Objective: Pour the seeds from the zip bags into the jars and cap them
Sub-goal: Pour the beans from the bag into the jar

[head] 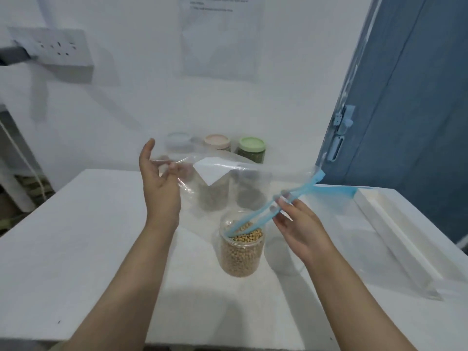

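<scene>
Both hands were up holding a clear zip bag (228, 181) over the white table (83, 249): the left hand (159, 188) pinched its bottom corner and the right hand (296, 226) pinched the blue zip strip (283, 201), whose lower end dipped into an uncapped jar (240, 252) full of tan seeds. Two capped jars, one with a pink lid (217, 141) and one with a green lid (251, 144), stood at the back by the wall, plus a paper sheet (220, 36) with print too blurry to read, no labels legible anywhere.
</scene>
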### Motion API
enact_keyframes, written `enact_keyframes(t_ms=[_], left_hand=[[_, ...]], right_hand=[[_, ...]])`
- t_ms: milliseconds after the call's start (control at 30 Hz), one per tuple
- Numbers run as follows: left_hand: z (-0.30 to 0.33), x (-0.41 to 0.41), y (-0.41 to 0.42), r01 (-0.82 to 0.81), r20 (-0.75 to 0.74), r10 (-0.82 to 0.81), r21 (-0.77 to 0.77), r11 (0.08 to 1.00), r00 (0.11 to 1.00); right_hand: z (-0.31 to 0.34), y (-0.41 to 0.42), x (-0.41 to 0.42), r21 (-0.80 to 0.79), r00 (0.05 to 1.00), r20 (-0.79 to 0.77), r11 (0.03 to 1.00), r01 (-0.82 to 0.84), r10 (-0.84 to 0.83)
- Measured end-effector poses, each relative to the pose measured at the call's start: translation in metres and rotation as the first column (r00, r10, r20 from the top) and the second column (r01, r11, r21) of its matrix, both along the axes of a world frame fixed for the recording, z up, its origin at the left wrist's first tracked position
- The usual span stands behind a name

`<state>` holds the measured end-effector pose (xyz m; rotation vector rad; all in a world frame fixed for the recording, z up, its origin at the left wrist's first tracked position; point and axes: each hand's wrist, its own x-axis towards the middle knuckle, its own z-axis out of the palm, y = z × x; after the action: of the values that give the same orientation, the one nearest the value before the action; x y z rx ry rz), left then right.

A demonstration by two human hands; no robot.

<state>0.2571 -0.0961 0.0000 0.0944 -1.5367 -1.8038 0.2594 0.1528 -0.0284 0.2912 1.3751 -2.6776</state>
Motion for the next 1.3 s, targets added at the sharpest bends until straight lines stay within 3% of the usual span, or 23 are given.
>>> enact_keyframes(t_ms=[233,333,467,567,700,800,900,1000,1167,1300], left_hand=[[0.008,0.001,0.004,-0.002,-0.071,0.001,-0.023,1.000,0.997],[0.006,0.002,-0.003,-0.072,-0.047,0.065,-0.175,0.982,0.997],[-0.005,0.003,-0.019,-0.130,0.032,0.156,-0.402,0.906,0.987],[-0.010,0.006,-0.035,-0.067,0.098,0.132,-0.499,0.864,0.986],[-0.012,0.008,-0.055,0.082,0.171,0.007,-0.509,0.857,0.985],[-0.018,0.007,-0.068,0.053,0.186,0.083,-0.629,0.776,0.979],[-0.020,0.010,-0.067,-0.062,0.206,0.292,-0.713,0.699,0.934],[-0.026,0.013,-0.060,-0.189,0.083,0.416,-0.800,0.570,0.906],[-0.040,0.022,-0.030,-0.105,-0.051,0.129,-0.880,0.462,0.990],[-0.033,0.013,-0.042,-0.246,-0.230,0.095,-0.833,0.496,0.969]], right_hand=[[0.017,-0.006,-0.009,0.084,0.981,-0.190,0.995,0.048,-0.032],[0.029,-0.007,-0.010,0.143,0.959,-0.273,0.982,0.126,-0.083],[0.037,-0.016,-0.008,0.176,0.875,-0.406,0.917,0.359,-0.265],[0.043,-0.024,-0.006,0.195,0.788,-0.521,0.854,0.483,-0.328],[0.045,-0.036,-0.010,0.281,0.727,-0.606,0.767,0.576,-0.323],[0.041,-0.047,-0.016,0.361,0.741,-0.588,0.715,0.599,-0.324],[0.043,-0.056,-0.022,0.418,0.770,-0.544,0.687,0.594,-0.334],[0.046,-0.065,-0.024,0.434,0.782,-0.515,0.680,0.591,-0.350],[0.052,-0.083,-0.013,0.344,0.808,-0.448,0.760,0.551,-0.382],[0.067,-0.094,0.001,0.307,0.848,-0.418,0.828,0.469,-0.326]])
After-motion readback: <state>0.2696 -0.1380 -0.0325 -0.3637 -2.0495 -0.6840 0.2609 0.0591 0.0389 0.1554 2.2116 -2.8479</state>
